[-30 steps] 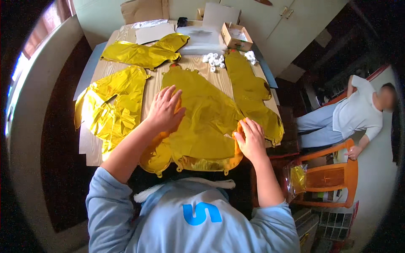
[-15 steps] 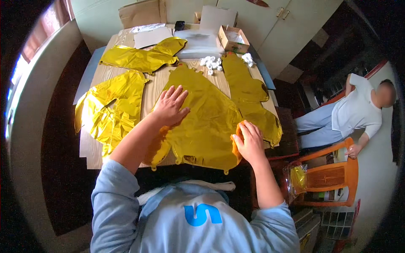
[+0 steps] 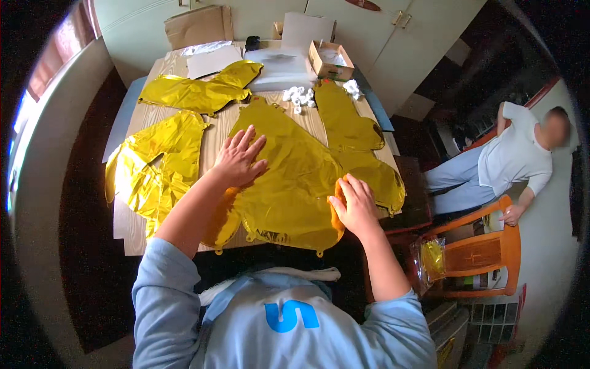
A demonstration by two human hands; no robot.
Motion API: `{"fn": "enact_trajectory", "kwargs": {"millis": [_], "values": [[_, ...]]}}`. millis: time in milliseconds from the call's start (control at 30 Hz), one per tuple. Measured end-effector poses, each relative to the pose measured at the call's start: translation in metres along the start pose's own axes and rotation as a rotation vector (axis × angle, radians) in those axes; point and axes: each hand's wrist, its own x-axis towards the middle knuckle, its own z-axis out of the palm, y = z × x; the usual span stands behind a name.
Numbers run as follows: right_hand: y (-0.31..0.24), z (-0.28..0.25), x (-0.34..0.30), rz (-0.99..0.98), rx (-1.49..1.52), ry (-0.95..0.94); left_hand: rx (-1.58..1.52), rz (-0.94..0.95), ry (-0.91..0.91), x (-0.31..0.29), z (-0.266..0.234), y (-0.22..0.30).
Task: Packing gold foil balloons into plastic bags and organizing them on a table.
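Note:
A flat gold foil balloon (image 3: 289,166), uninflated and wide toward my body, lies across the middle of the wooden table. On its left side my left hand (image 3: 238,161) lies with the fingers spread. My right hand (image 3: 355,208) is at its right edge, fingers together and slightly bent, thumb apart; the shiny foil mirrors the skin in orange beside it. Another gold foil balloon (image 3: 350,117) lies to the right, partly touching the middle one. Two more lie on the left: a creased gold balloon (image 3: 175,144) and a longer gold piece (image 3: 190,91) behind it.
Behind the balloons are small white bundles (image 3: 298,97), a clear plastic sheet (image 3: 276,71) and an open cardboard box (image 3: 332,60). On the right a person (image 3: 516,147) stands with a hand on a wooden chair (image 3: 476,258). A packaged gold item (image 3: 432,257) hangs near it.
The view has shifted slightly, so the table appears a little lower and more to the left. Both hands stay at about the same places on the balloon.

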Motion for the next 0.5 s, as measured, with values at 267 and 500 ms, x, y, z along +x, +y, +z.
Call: {"fn": "enact_trajectory", "kwargs": {"millis": [267,500], "values": [[0.0010,-0.0025,0.0023,-0.036,-0.028,0.044,-0.080,-0.028,0.058,0.0019,-0.0018,0.0007],[0.0010,-0.0018,0.0056,0.004,-0.014,0.000,-0.099,-0.015,0.129,0.0027,0.0074,-0.0043]]}}
